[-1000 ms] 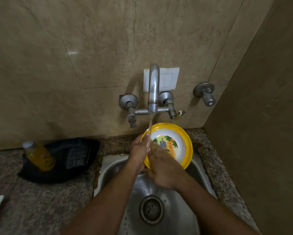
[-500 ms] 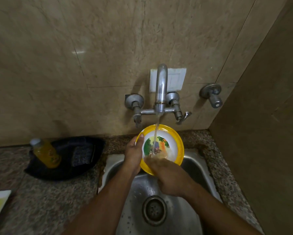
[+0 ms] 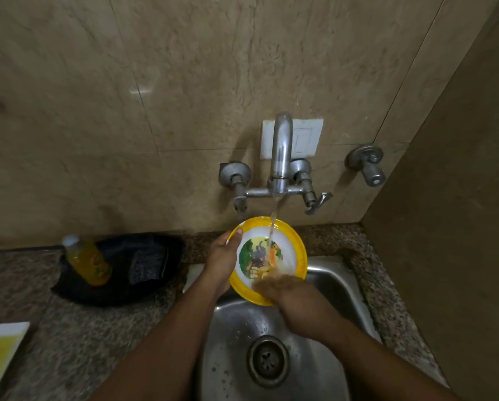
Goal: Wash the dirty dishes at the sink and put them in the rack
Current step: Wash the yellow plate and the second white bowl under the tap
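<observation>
While wet, plate [image 3: 288, 241]: light, stiff, slippery; grab rim.
left hand [image 3: 222, 259]: fingers clasping rim under tap [image 3: 281, 151].
right hand [image 3: 297, 302]: blurred, can't tell.

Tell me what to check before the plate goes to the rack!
1. Water running from the curved metal tap onto the round yellow-rimmed plate with a picture in its middle: ok.
2. Left hand holding the plate's left edge, thumb over the rim: ok.
3. Right hand on the plate's lower part, blurred as if rubbing; whether it grips: cannot tell.
4. Plate clean: cannot tell; the picture and the water hide any dirt.
5. Plate held above the steel sink, so drips land inside: ok.
6. Rack ready: cannot tell; no rack is in view.
</observation>
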`<state>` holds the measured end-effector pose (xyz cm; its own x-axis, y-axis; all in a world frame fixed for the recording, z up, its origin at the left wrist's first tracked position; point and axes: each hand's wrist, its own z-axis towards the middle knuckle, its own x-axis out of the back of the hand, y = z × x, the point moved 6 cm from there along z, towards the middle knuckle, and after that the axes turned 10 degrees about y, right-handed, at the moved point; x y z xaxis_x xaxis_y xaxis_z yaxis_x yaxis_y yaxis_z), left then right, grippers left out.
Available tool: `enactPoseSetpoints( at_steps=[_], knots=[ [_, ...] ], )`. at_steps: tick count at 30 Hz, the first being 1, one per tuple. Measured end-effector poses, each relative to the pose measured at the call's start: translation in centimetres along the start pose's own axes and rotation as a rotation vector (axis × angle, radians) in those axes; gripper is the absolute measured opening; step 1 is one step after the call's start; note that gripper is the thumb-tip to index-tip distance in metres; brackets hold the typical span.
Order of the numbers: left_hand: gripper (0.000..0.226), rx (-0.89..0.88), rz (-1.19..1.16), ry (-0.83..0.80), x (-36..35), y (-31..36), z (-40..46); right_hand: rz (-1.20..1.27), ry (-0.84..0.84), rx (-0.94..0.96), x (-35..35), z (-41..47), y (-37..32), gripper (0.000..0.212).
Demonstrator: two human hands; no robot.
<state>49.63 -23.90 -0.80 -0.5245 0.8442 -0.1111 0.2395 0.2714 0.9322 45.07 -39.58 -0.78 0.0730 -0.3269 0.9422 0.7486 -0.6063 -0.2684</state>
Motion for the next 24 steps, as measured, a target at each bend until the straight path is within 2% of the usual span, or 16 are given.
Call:
enactPoseSetpoints(
  at_steps=[1, 4, 6, 9, 10, 12, 15, 18, 22, 24],
  knots=[
    [0.024, 0.004, -0.007, -0.004, -0.1, 0.0, -0.1, -0.051, -0.004, 0.01, 0.3, 0.1, 0.1, 0.062],
    [0.026, 0.056, -0.025, -0.028, -1.4, 0.7, -0.3, -0.109, 0.085, -0.024, -0.2, 1.2, -0.9, 0.074],
    [0.029, 0.153, -0.174, -0.084, -2.1, 1.0, -0.8, -0.145, 0.14, -0.066, 0.3, 1.7, -1.2, 0.065],
    [0.043, 0.218, -0.277, -0.178, -2.6, -0.5, -2.6, -0.124, 0.192, -0.222, 1.0, 2.2, -0.2, 0.069],
    [0.047, 0.205, -0.268, -0.154, -2.4, -1.6, -2.8, -0.09, 0.178, -0.261, 0.9, 2.5, -0.4, 0.067],
    [0.049, 0.153, -0.233, -0.016, -1.5, -2.5, -2.6, 0.022, 0.186, -0.223, 0.1, 2.7, -1.5, 0.064],
    [0.068, 0.095, -0.124, 0.09, 0.4, -3.4, -0.6, 0.161, 0.116, -0.128, -1.0, 1.3, -1.6, 0.077],
    [0.051, 0.049, -0.103, 0.053, 0.9, -2.9, -0.6, 0.092, 0.087, -0.029, -1.1, 0.4, -0.5, 0.076],
    [0.033, -0.008, -0.037, -0.015, -0.3, -1.2, -0.8, 0.2, 0.128, -0.12, -1.7, 1.1, -1.8, 0.079],
    [0.03, 0.012, -0.048, -0.009, 0.2, -1.2, -0.5, 0.218, 0.102, -0.088, -1.4, 0.2, -0.9, 0.075]
  ],
)
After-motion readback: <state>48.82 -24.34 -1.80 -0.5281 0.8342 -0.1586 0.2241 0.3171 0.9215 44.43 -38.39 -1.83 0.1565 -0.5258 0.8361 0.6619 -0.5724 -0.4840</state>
